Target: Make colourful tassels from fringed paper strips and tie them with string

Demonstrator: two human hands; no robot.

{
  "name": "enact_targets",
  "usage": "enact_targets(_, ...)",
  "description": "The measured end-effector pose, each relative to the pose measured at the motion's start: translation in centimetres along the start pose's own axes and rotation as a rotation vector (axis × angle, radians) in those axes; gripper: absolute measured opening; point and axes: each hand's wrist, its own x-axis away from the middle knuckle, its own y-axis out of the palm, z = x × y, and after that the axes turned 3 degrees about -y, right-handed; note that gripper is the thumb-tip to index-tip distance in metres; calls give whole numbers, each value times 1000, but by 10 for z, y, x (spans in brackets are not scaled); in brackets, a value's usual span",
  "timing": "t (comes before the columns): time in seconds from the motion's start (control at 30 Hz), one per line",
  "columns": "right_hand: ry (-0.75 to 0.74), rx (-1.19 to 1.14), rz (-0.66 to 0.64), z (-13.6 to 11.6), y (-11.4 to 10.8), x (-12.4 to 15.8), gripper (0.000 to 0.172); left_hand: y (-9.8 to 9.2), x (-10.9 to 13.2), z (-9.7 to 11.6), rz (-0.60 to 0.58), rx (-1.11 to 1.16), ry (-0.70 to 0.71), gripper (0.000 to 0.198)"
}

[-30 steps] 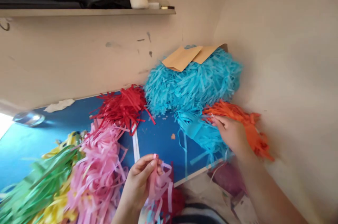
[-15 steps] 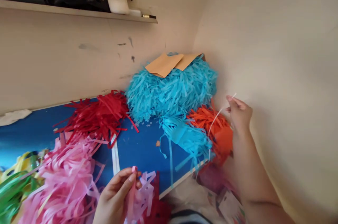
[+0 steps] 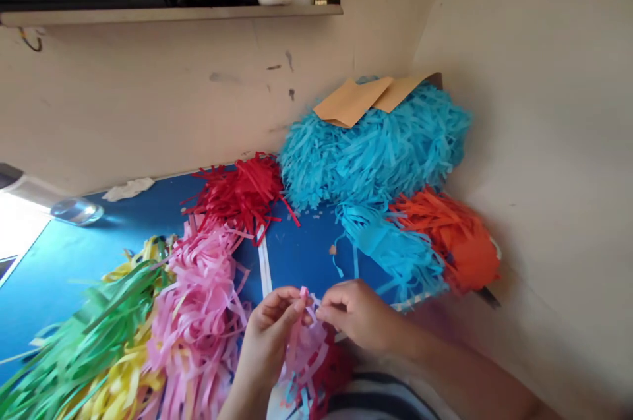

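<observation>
My left hand [image 3: 274,331] pinches a looped pink paper strip [image 3: 304,293] between thumb and fingertips. Below it hangs a tassel of pale pink and lilac strips [image 3: 306,347], with red strips [image 3: 336,360] behind. Close beside, my right hand [image 3: 359,311] is closed in a pinch near the top of this tassel. The white string it held earlier cannot be made out now, so what lies between its fingers is unclear. A pile of pink strips [image 3: 200,314] lies just left of my left hand.
On the blue table [image 3: 301,242] lie red strips [image 3: 242,189], green strips [image 3: 103,321], yellow strips [image 3: 119,374], a blue fringe bundle [image 3: 386,242] and an orange one [image 3: 459,239]. Brown paper [image 3: 353,100] tops a large blue fringe heap [image 3: 376,150]. A shelf [image 3: 198,14] juts out above.
My right hand, raised at the right with a white string, has come down and left to meet my left hand. The left still pinches the pink strip. The view has turned left.
</observation>
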Motion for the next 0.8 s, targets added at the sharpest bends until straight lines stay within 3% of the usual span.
enact_targets(0.13,23,9,-64,0,-4,-3,27,-2,5,0,-44,-214,106,21)
enact_targets(0.23,56,-1,-79,-2,-6,-5,26,-3,9,2,-62,-415,267,15)
enact_targets(0.3,100,-34,-101,-3,-7,-5,23,-4,11,2,-49,-551,378,13)
enact_targets(0.37,144,-94,-116,-4,-8,-3,10,-3,12,0,3,-665,419,11)
enact_targets(0.4,158,-124,-110,-4,-8,-2,15,-2,13,-2,36,-708,417,10)
enact_targets(0.47,153,-146,-82,-5,-8,1,22,1,14,-7,100,-779,410,8)
enact_targets(0.57,86,-45,-45,-5,-5,4,9,8,14,-15,167,-876,465,10)
enact_targets(0.63,4,85,8,-4,-4,4,16,14,14,-18,196,-910,540,11)
enact_targets(0.73,-90,136,154,-1,-17,5,27,21,13,-18,190,-958,618,12)
enact_targets(0.8,-70,43,199,2,-37,13,31,22,13,-18,108,-1075,650,9)
